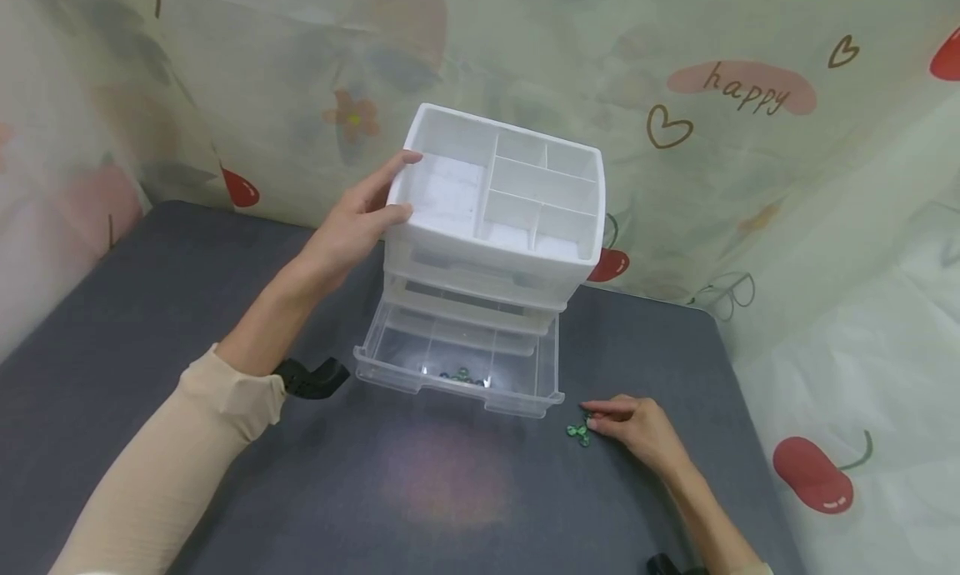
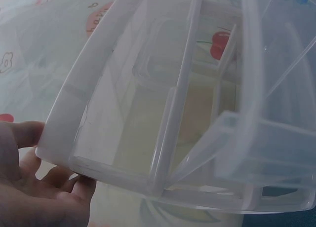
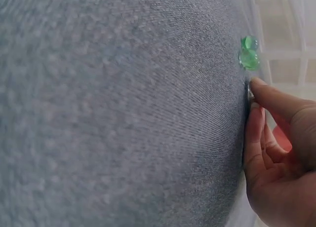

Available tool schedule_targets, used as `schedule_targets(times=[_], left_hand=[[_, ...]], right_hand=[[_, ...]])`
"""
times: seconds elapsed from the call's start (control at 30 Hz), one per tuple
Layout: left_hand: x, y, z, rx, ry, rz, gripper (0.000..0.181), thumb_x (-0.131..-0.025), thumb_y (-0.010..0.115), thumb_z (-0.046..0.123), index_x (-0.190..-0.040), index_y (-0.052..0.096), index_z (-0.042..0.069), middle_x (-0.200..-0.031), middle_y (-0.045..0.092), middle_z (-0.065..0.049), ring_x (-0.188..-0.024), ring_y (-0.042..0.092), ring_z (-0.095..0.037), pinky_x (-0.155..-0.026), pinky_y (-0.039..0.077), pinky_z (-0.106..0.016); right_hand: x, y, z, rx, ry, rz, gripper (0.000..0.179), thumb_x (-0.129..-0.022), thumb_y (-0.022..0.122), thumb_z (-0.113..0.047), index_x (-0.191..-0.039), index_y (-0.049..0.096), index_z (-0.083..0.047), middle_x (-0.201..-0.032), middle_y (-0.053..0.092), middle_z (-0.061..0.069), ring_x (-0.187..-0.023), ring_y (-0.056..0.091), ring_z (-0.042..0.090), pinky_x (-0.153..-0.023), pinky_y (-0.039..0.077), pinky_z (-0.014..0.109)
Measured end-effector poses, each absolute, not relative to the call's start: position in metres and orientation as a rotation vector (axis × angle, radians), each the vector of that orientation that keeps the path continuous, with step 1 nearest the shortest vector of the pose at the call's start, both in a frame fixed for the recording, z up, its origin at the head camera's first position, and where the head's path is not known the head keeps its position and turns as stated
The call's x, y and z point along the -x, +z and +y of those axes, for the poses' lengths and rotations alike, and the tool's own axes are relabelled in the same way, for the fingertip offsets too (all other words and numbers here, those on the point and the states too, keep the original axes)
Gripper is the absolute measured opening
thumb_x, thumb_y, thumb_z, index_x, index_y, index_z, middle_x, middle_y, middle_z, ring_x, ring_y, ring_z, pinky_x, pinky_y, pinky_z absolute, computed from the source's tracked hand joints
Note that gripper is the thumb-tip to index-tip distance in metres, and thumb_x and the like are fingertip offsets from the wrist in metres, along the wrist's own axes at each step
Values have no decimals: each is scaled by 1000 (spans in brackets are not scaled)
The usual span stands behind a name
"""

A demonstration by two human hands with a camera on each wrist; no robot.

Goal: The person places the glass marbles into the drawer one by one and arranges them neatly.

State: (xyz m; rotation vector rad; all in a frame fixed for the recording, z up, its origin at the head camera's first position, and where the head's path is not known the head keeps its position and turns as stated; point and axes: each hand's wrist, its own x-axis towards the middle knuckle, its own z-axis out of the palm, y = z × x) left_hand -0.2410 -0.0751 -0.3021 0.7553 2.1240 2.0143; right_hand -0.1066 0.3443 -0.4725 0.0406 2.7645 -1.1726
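My left hand point(image 1: 341, 233) grips the left edge of a white plastic drawer organizer point(image 1: 480, 254), thumb and fingers at its upper rim. In the left wrist view its fingers curl at the organizer's corner point(image 2: 59, 143). The lowest clear drawer point(image 1: 450, 385) is pulled out and holds several green glass beads point(image 1: 462, 376). On the table to the right, my right hand point(image 1: 641, 432) pinches a small glassy bead point(image 3: 251, 94), mostly hidden between thumb and finger. Beside the fingertips lie a few green glass beads point(image 1: 578, 432), seen too in the right wrist view.
The organizer's top has several open compartments point(image 1: 450, 193). It stands at the back of a dark grey cloth-covered table point(image 1: 420, 483). Behind hangs a printed curtain point(image 1: 525, 42) with cherries and hearts. A black strap piece point(image 1: 311, 379) sits at the left wrist.
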Motion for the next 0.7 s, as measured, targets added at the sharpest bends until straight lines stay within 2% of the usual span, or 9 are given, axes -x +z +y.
schedule_targets(times=[0.2,0.37,0.47,0.7], left_hand=[[241,-301,-75,-759,2016,2127,53,-95,44,7,-144,28,19,-150,14,8,-135,9,-3,-106,16,-36],[241,-302,-75,-764,2017,2138,53,-95,44,6,-144,28,17,-150,15,6,-135,10,-5,-106,18,-37],[241,-303,-74,-760,2013,2141,53,-95,44,6,-144,28,17,-150,16,6,-135,12,-6,-106,19,-37],[241,-303,-74,-741,2016,2137,52,-95,44,7,-144,28,20,-150,15,7,-134,12,-4,-106,19,-36]], right_hand=[[107,-474,344,-28,-1153,2808,24,-75,73,-35,-97,73,-26,-86,66,-7,-82,59,12,-70,44,25],[108,-475,344,-97,-1241,2753,24,-76,72,-34,-98,72,-25,-98,67,-3,-81,63,12,-71,47,24],[107,-474,344,-184,-1342,2676,24,-77,72,-31,-100,72,-22,-102,67,0,-77,65,16,-69,49,27],[108,-471,344,-166,-1457,2592,29,-80,70,-28,-106,70,-15,-104,66,3,-83,65,20,-68,51,31]])
